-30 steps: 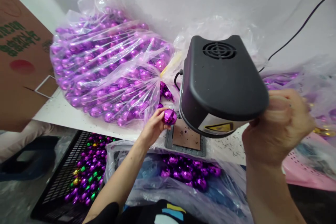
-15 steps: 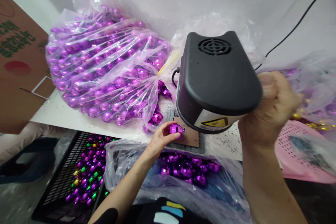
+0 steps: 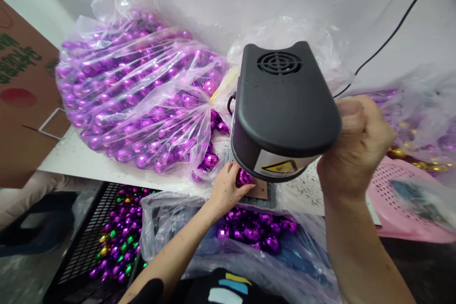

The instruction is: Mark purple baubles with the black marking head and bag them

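Note:
My left hand (image 3: pixel 228 186) has its fingers closed round a shiny purple faceted ball (image 3: pixel 243 177). The ball sits over a brown square piece (image 3: pixel 261 189) on a grey base plate (image 3: pixel 272 198), partly under the black machine (image 3: pixel 288 104). This machine has a round vent grille on top and a yellow warning label on its front. My right hand (image 3: pixel 356 137) presses against its right side, thumb near the top; its other fingers are largely hidden, so I cannot tell whether it grips anything there. Loose purple balls (image 3: pixel 211 159) lie just left of the plate.
A tied clear bag of purple balls (image 3: pixel 135 95) fills the table's left. Another plastic bag with purple balls (image 3: pixel 256 232) lies over my lap. A black crate (image 3: pixel 85 232) of coloured beads, a cardboard box (image 3: pixel 24 104) and a pink basket (image 3: pixel 399 199) flank the table (image 3: pixel 107 171).
My left hand has moved right with the purple ball, which is now closer under the machine's edge. My right hand stays at the machine's side. The whole view has shifted slightly.

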Demonstrator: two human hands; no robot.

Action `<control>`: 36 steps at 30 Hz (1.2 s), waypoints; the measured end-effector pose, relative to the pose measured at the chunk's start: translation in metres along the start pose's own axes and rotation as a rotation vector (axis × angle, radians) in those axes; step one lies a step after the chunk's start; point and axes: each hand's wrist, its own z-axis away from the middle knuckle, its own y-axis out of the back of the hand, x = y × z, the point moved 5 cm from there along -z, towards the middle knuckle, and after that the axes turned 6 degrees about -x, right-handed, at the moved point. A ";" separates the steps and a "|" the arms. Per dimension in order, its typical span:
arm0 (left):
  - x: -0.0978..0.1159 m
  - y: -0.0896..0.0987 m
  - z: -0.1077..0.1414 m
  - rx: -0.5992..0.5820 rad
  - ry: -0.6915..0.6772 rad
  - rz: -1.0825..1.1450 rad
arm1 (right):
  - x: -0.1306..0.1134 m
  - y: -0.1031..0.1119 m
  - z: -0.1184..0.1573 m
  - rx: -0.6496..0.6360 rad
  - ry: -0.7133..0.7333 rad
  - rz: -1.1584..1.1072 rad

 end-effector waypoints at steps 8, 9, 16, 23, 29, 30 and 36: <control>0.000 -0.016 -0.015 0.040 0.122 0.051 | -0.001 0.002 0.001 -0.008 -0.004 0.024; -0.001 -0.017 -0.015 0.037 0.123 0.078 | -0.001 0.002 0.001 -0.016 -0.002 0.025; -0.018 0.007 -0.007 0.069 0.183 0.568 | -0.002 0.000 0.002 0.005 0.008 0.017; -0.024 0.008 -0.001 -0.005 0.203 0.460 | -0.001 0.001 0.003 0.010 -0.003 0.022; -0.019 -0.006 0.003 0.046 0.040 0.135 | -0.005 0.000 0.004 -0.042 0.001 0.087; -0.016 -0.009 0.004 0.071 -0.002 0.076 | -0.005 0.000 0.004 -0.041 0.003 0.093; -0.009 -0.033 0.002 0.148 -0.061 -0.143 | -0.005 0.000 0.004 -0.032 0.001 0.083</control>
